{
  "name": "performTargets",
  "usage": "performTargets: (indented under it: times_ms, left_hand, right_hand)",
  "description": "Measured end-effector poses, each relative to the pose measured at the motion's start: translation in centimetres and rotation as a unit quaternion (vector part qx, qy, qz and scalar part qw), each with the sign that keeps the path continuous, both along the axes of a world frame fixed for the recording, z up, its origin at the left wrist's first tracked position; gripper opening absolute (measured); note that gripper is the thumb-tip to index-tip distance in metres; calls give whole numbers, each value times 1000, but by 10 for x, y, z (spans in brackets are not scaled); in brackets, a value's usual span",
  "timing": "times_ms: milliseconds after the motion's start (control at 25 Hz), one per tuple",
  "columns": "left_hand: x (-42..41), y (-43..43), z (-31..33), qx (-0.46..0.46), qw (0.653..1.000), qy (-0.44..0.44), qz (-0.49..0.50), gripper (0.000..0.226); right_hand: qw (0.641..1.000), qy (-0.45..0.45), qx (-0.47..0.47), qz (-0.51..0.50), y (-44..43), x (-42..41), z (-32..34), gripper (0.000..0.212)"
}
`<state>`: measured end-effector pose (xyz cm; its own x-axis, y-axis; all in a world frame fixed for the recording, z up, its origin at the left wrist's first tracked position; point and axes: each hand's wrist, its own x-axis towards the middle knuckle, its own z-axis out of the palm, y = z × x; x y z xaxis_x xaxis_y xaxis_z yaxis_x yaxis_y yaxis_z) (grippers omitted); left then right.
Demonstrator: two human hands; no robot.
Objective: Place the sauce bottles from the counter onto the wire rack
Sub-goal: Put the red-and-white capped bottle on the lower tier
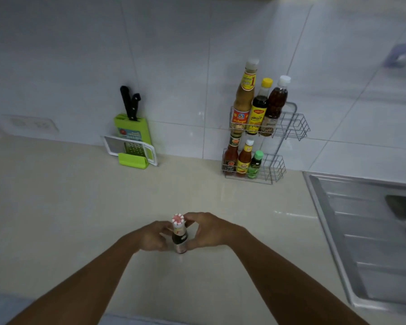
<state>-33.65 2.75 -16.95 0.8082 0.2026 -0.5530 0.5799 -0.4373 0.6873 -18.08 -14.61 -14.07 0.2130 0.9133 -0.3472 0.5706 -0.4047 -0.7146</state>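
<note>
On the counter, a small dark sauce bottle is held upright, clasped by the left hand and right hand. Well beyond and rightward, free space is offered by the wire rack.

bottle on counter, wire rack behind, sink right

Dim, cool, soft overall.
Glare streaks on glossy beige table; wide-angle bending and blur at edges.
</note>
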Motion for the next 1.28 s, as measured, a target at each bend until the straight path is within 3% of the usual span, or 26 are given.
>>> performTargets:
  times_ms: [80, 200, 360, 480, 600, 760, 800, 880, 960, 1040, 1080, 1120, 1160, 1200, 1240, 1280]
  left_hand:
    - [-6, -24, -8, -40, 997, -37, 49, 69]
    - [-12, -43, -23, -80, 987, -86, 111, 58]
    - [-12, -53, -15, -76, 972, -140, 173, 38]
    - [8, -61, 15, -125, 953, -204, 187, 39]
    - [30, -64, 57, -137, 947, -237, 166, 31]
    - [49, -73, 105, -193, 948, -246, 53, 17]
    - [53, -78, 113, -219, 947, -233, 28, 15]
    - [63, -87, 128, -235, 947, -217, 4, 13]
    - [78, -100, 135, -164, 958, -230, 42, 16]
    - [93, -108, 135, 81, 966, -226, 98, 38]
    - [98, -111, 136, 257, 937, -217, 95, 50]
    - [103, -113, 135, 404, 886, -210, 84, 55]
    - [108, -115, 136, 480, 849, -209, 75, 56]
    - [110, -116, 136, 506, 833, -216, 67, 56]
    - [111, -117, 138, 494, 841, -212, 62, 56]
    - [113, -114, 140, 439, 872, -207, 61, 57]
  right_hand:
    - [996, 3, 66, -56, 0, -20, -11, 52]
    - [985, -6, 109, -135, -2, -34, -15, 31]
    - [966, 40, 133, -218, -8, -30, 12, 27]
    - [961, 67, 159, -218, -14, -10, 55, 34]
    - [953, -21, 222, -203, -30, 21, 111, 41]
    - [915, -286, 272, -78, -57, 57, 175, 33]
    - [909, -323, 260, -48, -61, 61, 183, 33]
    - [922, -305, 237, -42, -64, 65, 191, 33]
    - [934, -247, 235, -103, -67, 72, 192, 26]
    - [936, -207, 206, -195, -68, 81, 191, 20]
    - [936, -178, 182, -242, -68, 85, 188, 20]
    - [936, -132, 151, -290, -68, 89, 185, 23]
    - [933, -73, 111, -334, -68, 93, 182, 26]
    - [928, -16, 72, -364, -68, 96, 180, 28]
    - [925, 23, 48, -375, -69, 98, 180, 28]
    - [927, 38, 42, -371, -72, 101, 182, 27]
